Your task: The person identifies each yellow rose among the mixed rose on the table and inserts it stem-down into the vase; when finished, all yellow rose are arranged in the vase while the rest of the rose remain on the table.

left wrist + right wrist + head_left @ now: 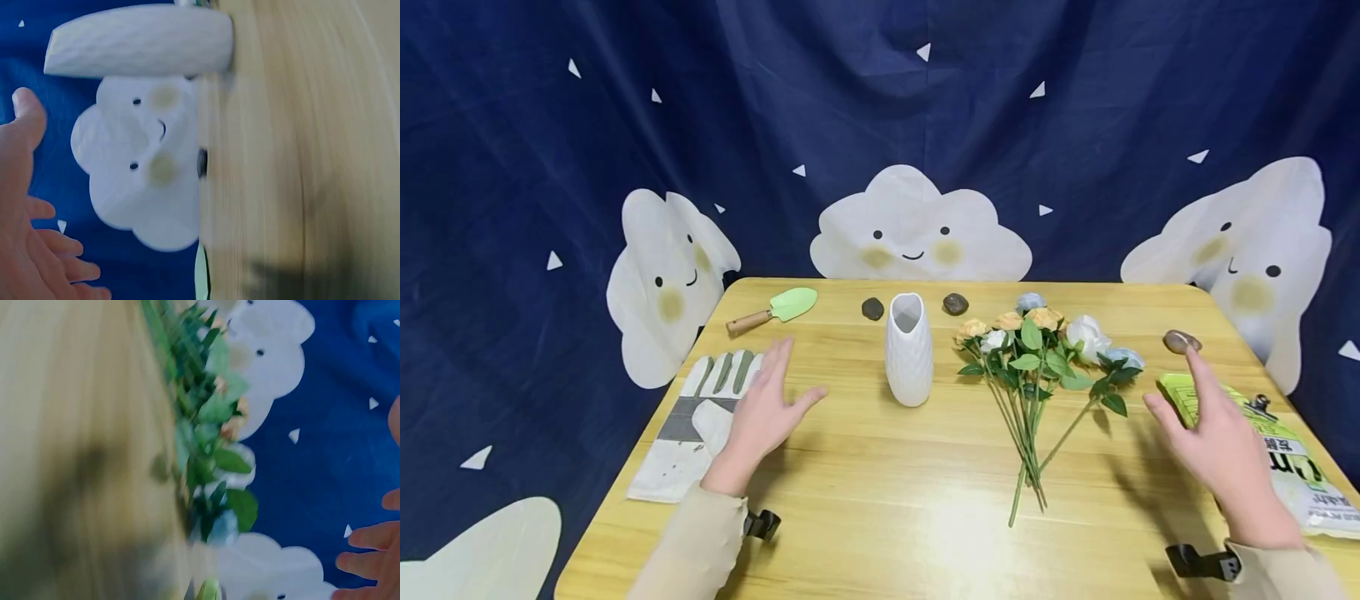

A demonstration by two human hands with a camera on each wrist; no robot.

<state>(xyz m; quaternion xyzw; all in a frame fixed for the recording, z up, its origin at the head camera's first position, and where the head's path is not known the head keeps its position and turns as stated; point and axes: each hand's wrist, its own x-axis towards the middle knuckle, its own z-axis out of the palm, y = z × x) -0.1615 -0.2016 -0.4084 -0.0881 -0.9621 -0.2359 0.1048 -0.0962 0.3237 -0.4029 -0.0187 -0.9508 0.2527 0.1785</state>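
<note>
Beige sleeves (688, 546) come in first, low at the bottom of the head view, a black wrist mount (763, 525) showing at the left cuff and another at the right. Out of the left one reaches the left hand (766, 421), fingers extended, thumb spread wide, grasping nothing! It hovers over a white-and-grey glove (679, 421) lying flat along the table's left side. Across the way, the right hand (1225, 442) matches it: released, index finger pointing forward, thumb out, poised above a green-and-white bag (1292, 467) with a black clip (1260, 407) near its back end. A brown stone (1180, 341) sits just beyond that index fingertip.

And between the hands, what a spread! The white vase (910, 367) stands upright near the middle of the wooden table (850, 500), its mouth clear to see. Right of it lies a bunch of flowers (1026, 362), yellow, white and pale blue, blooms toward the back, stems crossing toward the front. Two dark stones flank the vase from behind, one to the left (872, 309), one to the right (956, 304). Over at the back left, a green trowel (793, 304) rests with its wooden handle angled toward the glove. Behind everything hangs a navy curtain (850, 108) with smiling white clouds (917, 221).
</note>
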